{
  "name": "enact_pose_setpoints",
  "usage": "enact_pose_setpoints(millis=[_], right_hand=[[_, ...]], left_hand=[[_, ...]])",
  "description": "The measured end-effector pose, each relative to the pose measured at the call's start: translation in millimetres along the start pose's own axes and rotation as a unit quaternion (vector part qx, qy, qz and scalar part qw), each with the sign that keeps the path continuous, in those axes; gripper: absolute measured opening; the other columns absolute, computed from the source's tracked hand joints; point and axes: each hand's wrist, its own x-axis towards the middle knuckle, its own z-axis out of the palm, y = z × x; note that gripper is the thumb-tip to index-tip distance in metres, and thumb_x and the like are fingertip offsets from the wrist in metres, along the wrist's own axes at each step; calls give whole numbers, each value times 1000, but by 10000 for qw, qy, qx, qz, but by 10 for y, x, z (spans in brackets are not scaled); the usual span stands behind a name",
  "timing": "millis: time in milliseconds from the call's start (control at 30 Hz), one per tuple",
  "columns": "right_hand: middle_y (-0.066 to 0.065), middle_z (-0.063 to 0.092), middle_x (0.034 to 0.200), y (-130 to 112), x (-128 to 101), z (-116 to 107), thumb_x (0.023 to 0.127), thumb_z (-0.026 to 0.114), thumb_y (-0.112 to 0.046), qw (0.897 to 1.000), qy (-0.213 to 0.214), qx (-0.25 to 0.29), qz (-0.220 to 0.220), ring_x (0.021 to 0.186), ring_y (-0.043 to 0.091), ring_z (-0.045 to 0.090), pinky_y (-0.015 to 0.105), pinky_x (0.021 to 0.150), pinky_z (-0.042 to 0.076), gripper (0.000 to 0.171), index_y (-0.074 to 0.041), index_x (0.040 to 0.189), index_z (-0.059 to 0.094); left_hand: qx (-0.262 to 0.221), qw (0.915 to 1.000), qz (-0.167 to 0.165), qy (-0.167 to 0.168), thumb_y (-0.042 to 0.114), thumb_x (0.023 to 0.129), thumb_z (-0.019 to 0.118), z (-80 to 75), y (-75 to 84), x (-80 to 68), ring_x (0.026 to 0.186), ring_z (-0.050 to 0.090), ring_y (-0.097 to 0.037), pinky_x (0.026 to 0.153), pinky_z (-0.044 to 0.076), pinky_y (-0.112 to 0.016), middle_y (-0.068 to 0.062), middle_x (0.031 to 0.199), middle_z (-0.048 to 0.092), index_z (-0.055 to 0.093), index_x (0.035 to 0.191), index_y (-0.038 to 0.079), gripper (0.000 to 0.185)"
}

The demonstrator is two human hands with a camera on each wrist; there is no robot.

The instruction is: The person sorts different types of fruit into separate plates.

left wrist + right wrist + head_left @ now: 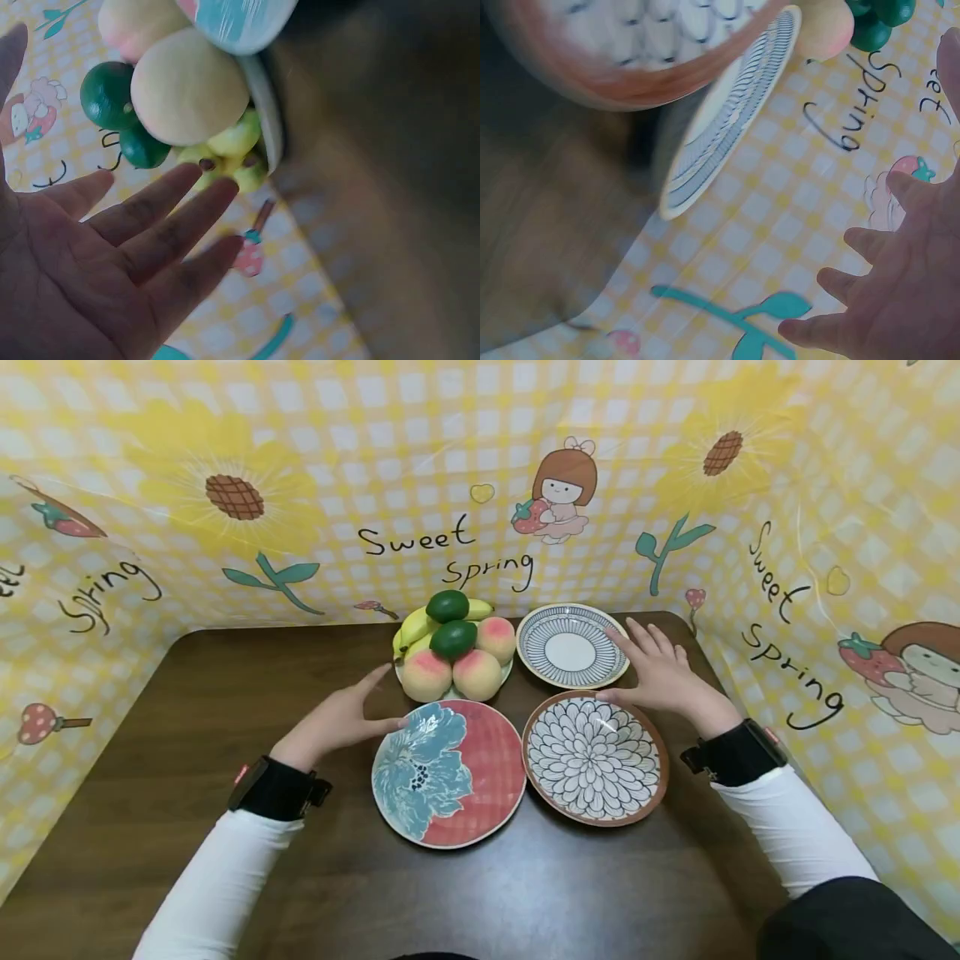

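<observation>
My left hand [333, 720] hovers with spread fingers at the left of the fruit plate and the red plate with a blue flower [491, 768]. Two dark green fruits [453, 640], three peaches [427, 675] and yellow bananas [417, 627] are heaped on the fruit plate [506, 675]. In the left wrist view the palm [82, 277] holds nothing. Over the right side of the blue-lined plate [570, 652] and the brown-rimmed petal plate [596, 760] is my right hand [656, 675], fingers apart. The right wrist view shows that hand [900, 277] holding nothing; I cannot tell whether its thumb touches a rim.
The dark wooden table [247, 693] carries all the plates, grouped near its middle and back. A yellow checked cloth [337, 460] with printed flowers and lettering rises behind the table and along both sides.
</observation>
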Motion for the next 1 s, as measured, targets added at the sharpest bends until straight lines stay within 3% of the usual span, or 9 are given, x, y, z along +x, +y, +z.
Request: enact_pose_setpoints(millis=[133, 267, 400, 600, 800, 1000], right_hand=[[21, -2, 173, -164, 174, 1, 89, 75, -50, 9992, 143, 115, -349, 157, 52, -2, 81, 117, 4, 103, -20, 166, 13], [22, 4, 172, -354, 396, 40, 87, 78, -48, 9965, 231, 134, -796, 157, 52, 5, 75, 121, 9, 102, -19, 165, 18], [24, 9, 171, -581, 616, 85, 87, 79, -46, 9930, 185, 111, -1164, 155, 54, 11, 70, 124, 14, 100, -19, 164, 21], [26, 24, 167, -965, 916, 160, 83, 83, -45, 9834, 298, 149, -1784, 154, 52, 22, 66, 124, 22, 98, -15, 161, 31], [28, 30, 164, -1327, 1265, 309, 87, 81, -36, 9742, 155, 167, -2244, 150, 49, 32, 58, 123, 31, 89, -9, 159, 36], [24, 33, 164, -1579, 1495, 468, 89, 79, -21, 9724, -91, 53, -2330, 149, 46, 36, 58, 116, 40, 80, -16, 159, 38]], left_hand=[[-539, 9983, -221, -61, 50, 101, 58, 135, -152, -141, 138, 49, -51, 110, 44, -63, -34, 153, 45, 21, 163, 5, 85], [-997, 9940, -452, -43, 40, 106, 52, 294, -277, -244, 120, 64, -44, 98, 54, -54, -33, 136, 61, 28, 159, -1, 71], [-1734, 9827, -608, -234, 29, 108, 50, 451, -337, -315, 89, 73, -28, 77, 60, -40, -30, 115, 70, 29, 156, -8, 64], [-2614, 9603, -795, -556, 21, 109, 46, 603, -348, -368, 65, 64, -11, 63, 58, -30, -13, 83, 66, 29, 153, -12, 58], [-3296, 9375, -740, -836, 13, 109, 41, 709, -346, -359, 63, 62, -7, 60, 57, -25, -5, 82, 63, 31, 148, -14, 49], [-3501, 9282, -804, -965, 11, 110, 36, 725, -333, -392, 66, 62, -7, 62, 57, -23, -6, 87, 62, 34, 145, -14, 43]])
